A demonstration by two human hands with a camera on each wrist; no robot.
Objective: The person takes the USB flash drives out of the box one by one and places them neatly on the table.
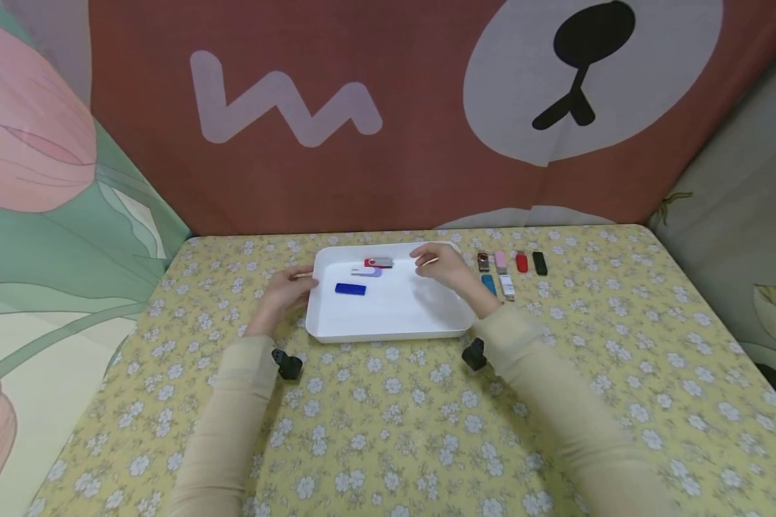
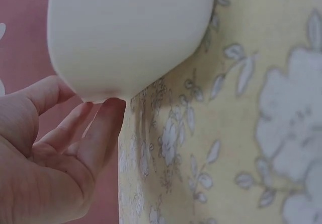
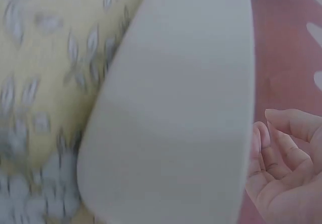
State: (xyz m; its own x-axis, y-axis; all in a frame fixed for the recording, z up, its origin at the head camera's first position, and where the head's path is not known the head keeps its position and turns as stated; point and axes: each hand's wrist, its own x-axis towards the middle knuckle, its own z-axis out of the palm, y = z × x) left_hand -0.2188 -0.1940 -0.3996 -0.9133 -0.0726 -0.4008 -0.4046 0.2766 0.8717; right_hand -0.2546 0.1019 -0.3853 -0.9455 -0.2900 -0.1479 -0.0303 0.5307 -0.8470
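A white tray (image 1: 388,316) stands on the table with three USB sticks in it: a dark blue one (image 1: 350,289), a lilac one (image 1: 368,272) and a red and silver one (image 1: 379,263). My left hand (image 1: 287,291) holds the tray's left edge. In the left wrist view its thumb reaches the rim and its fingers press the outer wall. Over the tray's right part hovers my right hand (image 1: 442,266), fingers loosely bent. The right wrist view shows this hand (image 3: 292,168) beyond the tray wall, with nothing visible between thumb and fingertips.
Right of the tray lie several more USB sticks: brown (image 1: 483,261), pink (image 1: 501,261), red (image 1: 522,262), black (image 1: 539,263), blue (image 1: 488,283) and white (image 1: 507,287). A flowered cloth (image 1: 375,431) covers the table. A printed curtain (image 1: 362,187) hangs behind it.
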